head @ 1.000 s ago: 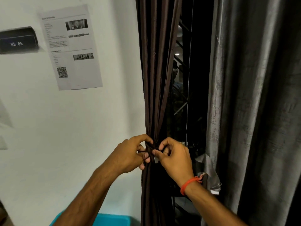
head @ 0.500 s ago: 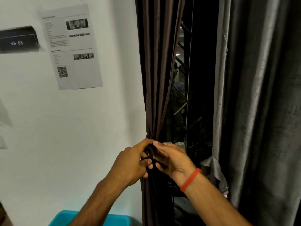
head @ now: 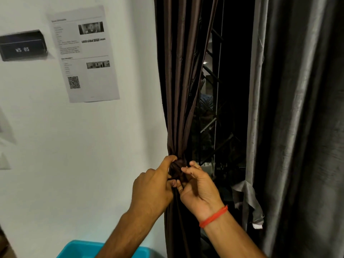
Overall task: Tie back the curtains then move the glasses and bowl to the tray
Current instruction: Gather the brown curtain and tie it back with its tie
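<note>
beside white wall (head: pixel 74 146), left hand (head: pixel 152 190) and right hand (head: pixel 199 190) pinch tie on gathered brown curtain (head: pixel 180 90); grey curtain (head: pixel 297 127) right.

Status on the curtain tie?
Left hand and right hand both pinching the tie on the bunched brown curtain. Knot unfinished. Grey curtain hangs loose. Nothing in the way.

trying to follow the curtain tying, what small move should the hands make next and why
Probably pull the tie snug. Both the left hand and the right hand pinch at the gathered waist of the brown curtain, fingers working the dark tie, whose knot looks unfinished.
</note>
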